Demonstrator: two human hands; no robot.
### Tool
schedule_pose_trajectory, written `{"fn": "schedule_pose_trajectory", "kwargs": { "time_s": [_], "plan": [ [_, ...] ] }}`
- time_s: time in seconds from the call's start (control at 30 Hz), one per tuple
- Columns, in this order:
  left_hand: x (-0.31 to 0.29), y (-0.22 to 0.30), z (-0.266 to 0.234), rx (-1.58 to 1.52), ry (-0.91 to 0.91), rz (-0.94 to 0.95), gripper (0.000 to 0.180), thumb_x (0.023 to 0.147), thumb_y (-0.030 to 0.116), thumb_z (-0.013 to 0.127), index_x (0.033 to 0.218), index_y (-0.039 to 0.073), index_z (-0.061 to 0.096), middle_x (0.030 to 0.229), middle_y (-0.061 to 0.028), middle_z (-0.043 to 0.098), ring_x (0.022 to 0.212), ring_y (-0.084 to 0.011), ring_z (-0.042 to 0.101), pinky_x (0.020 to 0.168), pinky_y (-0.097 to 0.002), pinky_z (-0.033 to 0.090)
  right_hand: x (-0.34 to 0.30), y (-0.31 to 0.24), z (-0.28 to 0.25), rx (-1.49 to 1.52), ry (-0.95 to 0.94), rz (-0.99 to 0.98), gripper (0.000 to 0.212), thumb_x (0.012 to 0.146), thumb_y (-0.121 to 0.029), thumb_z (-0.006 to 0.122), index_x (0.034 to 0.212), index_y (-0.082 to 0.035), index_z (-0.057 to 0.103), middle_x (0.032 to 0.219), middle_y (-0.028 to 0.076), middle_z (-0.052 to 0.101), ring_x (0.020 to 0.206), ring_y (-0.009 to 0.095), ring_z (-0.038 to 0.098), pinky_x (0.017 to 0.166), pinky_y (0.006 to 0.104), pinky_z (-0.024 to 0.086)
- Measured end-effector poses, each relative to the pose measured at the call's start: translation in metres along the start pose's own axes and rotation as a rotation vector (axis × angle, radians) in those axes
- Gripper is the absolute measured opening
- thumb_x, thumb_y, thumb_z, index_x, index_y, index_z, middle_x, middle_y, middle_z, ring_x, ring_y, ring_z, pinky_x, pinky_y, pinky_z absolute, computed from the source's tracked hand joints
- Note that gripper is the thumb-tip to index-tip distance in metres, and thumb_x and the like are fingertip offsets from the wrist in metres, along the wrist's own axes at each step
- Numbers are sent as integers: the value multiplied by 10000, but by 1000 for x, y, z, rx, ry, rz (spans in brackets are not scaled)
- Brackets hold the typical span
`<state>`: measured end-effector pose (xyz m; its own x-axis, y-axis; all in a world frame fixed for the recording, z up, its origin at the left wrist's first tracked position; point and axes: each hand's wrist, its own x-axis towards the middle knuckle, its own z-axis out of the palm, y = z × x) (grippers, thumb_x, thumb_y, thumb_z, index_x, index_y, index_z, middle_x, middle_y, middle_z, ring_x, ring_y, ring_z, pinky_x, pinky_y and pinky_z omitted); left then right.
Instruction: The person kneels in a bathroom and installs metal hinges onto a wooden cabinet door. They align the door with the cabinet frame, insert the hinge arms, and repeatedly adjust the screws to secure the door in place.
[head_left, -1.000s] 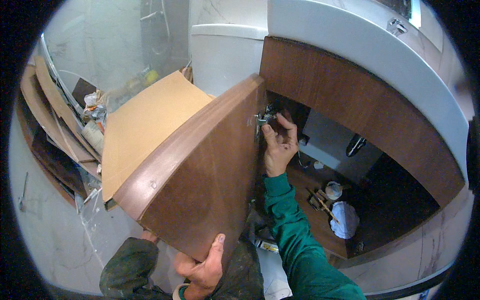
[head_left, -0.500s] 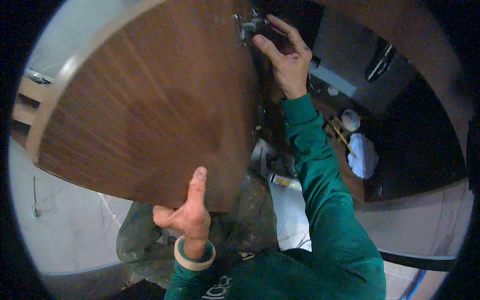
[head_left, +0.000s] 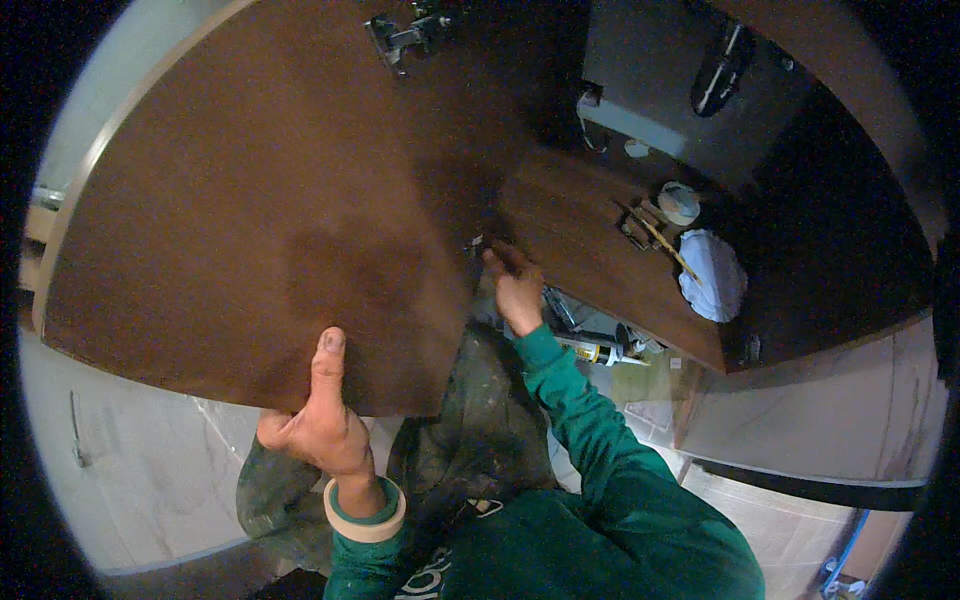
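My left hand [head_left: 325, 425] is closed around the lower edge of a brown wooden cabinet door [head_left: 230, 230]. Its thumb lies flat on the door's face, and the other fingers are behind. Near the top of the door sits a metal hinge [head_left: 400, 38]. My right hand [head_left: 517, 295] is at the door's inner edge, by the cabinet opening, its fingertips drawn together in shadow. Beside those fingertips shows a small shiny metal piece [head_left: 474, 243], possibly a lower hinge; whether I grip it is hard to see.
On the cabinet floor [head_left: 580, 230] lie a white cloth or bag [head_left: 715, 275], a thin yellowish stick [head_left: 670, 250] and a round tub [head_left: 679, 203]. A sealant tube [head_left: 598, 351] lies below the cabinet's front edge. A dark elongated object [head_left: 722, 70] is at the back.
My right hand has come down from the upper hinge to the door's lower inner edge. The door has shifted left with my left hand, showing more of the cabinet floor.
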<state>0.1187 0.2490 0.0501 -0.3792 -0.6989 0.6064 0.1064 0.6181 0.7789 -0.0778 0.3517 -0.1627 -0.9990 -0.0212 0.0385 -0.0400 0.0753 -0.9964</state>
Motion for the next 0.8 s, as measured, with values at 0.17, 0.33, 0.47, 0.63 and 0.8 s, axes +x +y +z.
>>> {"fn": "schedule_pose_trajectory", "kwargs": {
  "time_s": [0.17, 0.33, 0.47, 0.63, 0.8],
  "plan": [
    [4, 6, 5, -106, 18, -9, 141, 724, -35, 738, 846, -80, 685, 850, -104, 691, 737, -137, 611, 709, -263, 468, 31, 17, 14, 223, -17, -99, 440, 896, -223, 599, 1281, -21, 530, 1222, 92, 582, 1119, 197, 528, 925, 316, 429],
    [4, 2, 6, -81, 23, 4, 148, 739, -29, 722, 877, -72, 689, 870, -117, 691, 753, -160, 624, 726, -285, 480, 61, 16, -1, 81, -293, -102, 539, 870, -285, 633, 1309, -8, 485, 1236, 110, 564, 1062, 202, 552, 867, 314, 462],
    [5, -1, 2, 18, -10, 62, 181, 762, -5, 701, 936, -55, 704, 887, -120, 695, 782, -178, 639, 751, -314, 497, 81, 7, 11, 250, -110, 250, 494, 817, -324, 681, 1157, 18, 575, 1042, 122, 616, 882, 188, 581, 752, 316, 484],
    [5, -1, -2, -26, -32, 23, 215, 745, -6, 710, 959, -26, 711, 884, -123, 698, 775, -195, 643, 761, -299, 488, 82, 21, 54, 93, 341, -88, 337, 822, -296, 665, 911, 29, 653, 716, 71, 596, 661, 157, 545, 589, 327, 446],
    [7, -6, -8, 109, -30, 139, 281, 687, -37, 724, 966, -1, 719, 881, -126, 700, 784, -219, 648, 790, -311, 481, 70, 38, 82, 93, 499, -98, 260, 881, -227, 592, 922, 23, 653, 643, 33, 565, 585, 125, 509, 508, 318, 400]
  ]
}}
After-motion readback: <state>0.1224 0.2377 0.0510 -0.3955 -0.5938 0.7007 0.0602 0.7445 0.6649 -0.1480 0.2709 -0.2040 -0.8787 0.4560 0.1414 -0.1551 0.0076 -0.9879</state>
